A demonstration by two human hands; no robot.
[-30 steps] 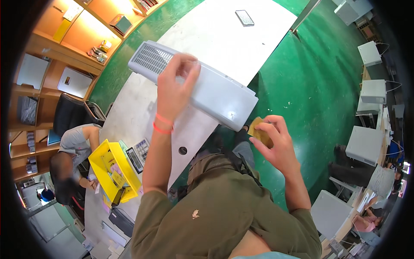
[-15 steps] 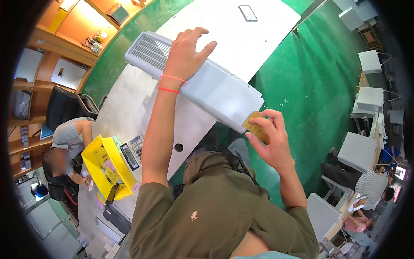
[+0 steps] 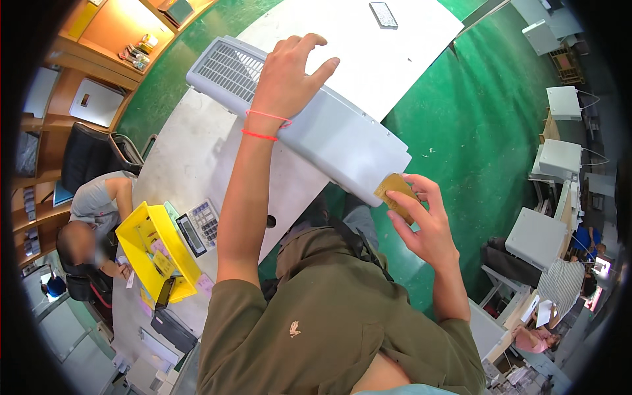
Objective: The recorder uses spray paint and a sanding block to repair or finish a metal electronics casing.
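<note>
The head view showed, at far left, a seated co-worker [image 3: 92, 217] bent beside a bright yellow plastic bin [image 3: 141, 247] and a grey desk calculator [image 3: 201, 227] on the pale tabletop [image 3: 191, 158]. Over the last second the left hand [image 3: 286, 76] had slid up the long light-grey plastic housing with a slotted grille end [image 3: 342, 141]; it now lay flat on top, its fingers [image 3: 309, 46] spread wide and pressing rather than clasping. The housing lay slantwise across the tabletop's edge, its lower end overhanging the green floor [image 3: 461, 131]. Meanwhile the right hand [image 3: 424, 227] had kept a small tan abrasive pad [image 3: 395, 191] pinched between thumb and fingers, and that pad now touched the housing's lower end, so wiping or rubbing that end seemed to be under way. The contact spot itself was hidden behind the pad, the housing's underside could not be seen, and the bin's contents were too small to make out.
</note>
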